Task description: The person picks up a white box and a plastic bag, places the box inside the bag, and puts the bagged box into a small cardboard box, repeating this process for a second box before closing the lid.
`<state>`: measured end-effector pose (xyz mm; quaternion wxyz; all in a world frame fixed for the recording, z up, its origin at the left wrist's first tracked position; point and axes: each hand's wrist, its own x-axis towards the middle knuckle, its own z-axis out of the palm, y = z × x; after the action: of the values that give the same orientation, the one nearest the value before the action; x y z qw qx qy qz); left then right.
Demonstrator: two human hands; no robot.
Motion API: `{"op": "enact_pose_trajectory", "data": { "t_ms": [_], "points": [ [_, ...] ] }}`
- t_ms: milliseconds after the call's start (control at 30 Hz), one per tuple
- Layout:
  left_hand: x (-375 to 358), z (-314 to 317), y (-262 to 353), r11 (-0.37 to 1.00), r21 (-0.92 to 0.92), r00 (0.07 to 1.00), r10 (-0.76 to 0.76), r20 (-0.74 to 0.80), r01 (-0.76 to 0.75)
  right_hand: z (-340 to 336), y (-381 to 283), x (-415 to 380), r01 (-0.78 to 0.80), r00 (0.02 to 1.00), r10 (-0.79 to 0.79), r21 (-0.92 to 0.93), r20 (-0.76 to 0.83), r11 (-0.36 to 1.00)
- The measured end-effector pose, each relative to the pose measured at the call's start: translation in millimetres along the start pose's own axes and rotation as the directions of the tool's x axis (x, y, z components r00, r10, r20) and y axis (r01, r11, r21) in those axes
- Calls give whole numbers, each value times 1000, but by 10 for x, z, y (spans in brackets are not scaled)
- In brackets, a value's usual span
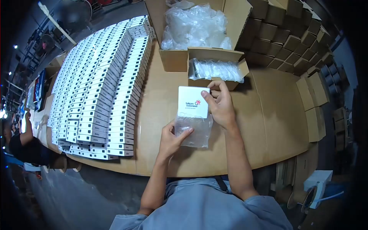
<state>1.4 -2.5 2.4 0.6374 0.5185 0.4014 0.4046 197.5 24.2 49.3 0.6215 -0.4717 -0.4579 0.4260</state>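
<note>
A small white box [189, 100] printed with "Telkom Indonesia" and a red logo stands partly inside a clear plastic bag [199, 132]. Its upper part sticks out of the bag's mouth. My right hand [220, 103] pinches the box at its upper right edge, thumb on the printed face. My left hand [172, 140] grips the bag on its left side, thumb across the front. Just beyond, an open carton [216, 85] holds a row of items wrapped in clear plastic.
Stacked white boxes [99, 88] cover the table's left side. A large carton [174, 59] of loose plastic bags stands at the back. Brown cartons [283, 34] are piled at back right; a person [28, 142] is at far left.
</note>
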Motion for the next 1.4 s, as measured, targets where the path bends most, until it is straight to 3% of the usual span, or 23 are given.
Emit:
{"op": "enact_pose_trajectory", "data": {
  "t_ms": [67, 200, 333, 467, 500, 633, 767, 1000, 1033, 1167, 1267, 1300, 1400],
  "points": [
    [-17, -65, -9, 997, 43, 997, -67, 25, 66, -21, -91, -2, -43, 999, 43, 75, 0, 996],
    [-19, -52, 42, 999, 35, 999, -33, 30, 32, -22, 29, 6, 49, 999, -49, 72, 8, 996],
    [-17, -52, 31, 999, 35, 1000, -21, 11, 20, -5, 99, -39, 146, 986, -134, 124, -95, 982],
    [-27, -56, -5, 999, 42, 1000, -9, -4, 9, -66, 206, -45, 207, 971, -200, 41, -130, 978],
    [-39, -47, -15, 999, 32, 1000, -5, -15, 5, -92, 199, -72, 167, 984, -163, 66, -71, 984],
    [-14, -57, 23, 999, 46, 999, -9, -43, 11, -70, 161, -153, 123, 990, -104, 216, -99, 969],
    [-9, -83, -18, 999, 43, 998, 14, -60, -12, -212, 173, -191, 144, 987, -142, 26, -73, 989],
    [11, -73, -86, 999, 38, 1000, 22, -12, -21, -208, 153, -209, 82, 997, -82, -10, 4, 997],
    [5, -69, -93, 999, 34, 1000, 27, -7, -27, -127, 153, -213, 65, 998, -64, 72, -15, 995],
    [-6, -66, -97, 998, -70, 1000, -4, -4, 4, -152, 340, -211, 30, 1000, -30, 23, 1, 999],
    [22, -123, -274, 978, -188, 993, -100, -62, 87, -139, 316, -296, -133, 988, 133, -9, 78, 991],
    [33, -119, -278, 978, -193, 990, -103, -99, 82, -146, 306, -330, -127, 987, 119, 74, 105, 989],
    [56, -108, -222, 970, -244, 986, -47, -159, 7, -196, 289, -505, -80, 990, 68, 91, 126, 993]
  ]
}}
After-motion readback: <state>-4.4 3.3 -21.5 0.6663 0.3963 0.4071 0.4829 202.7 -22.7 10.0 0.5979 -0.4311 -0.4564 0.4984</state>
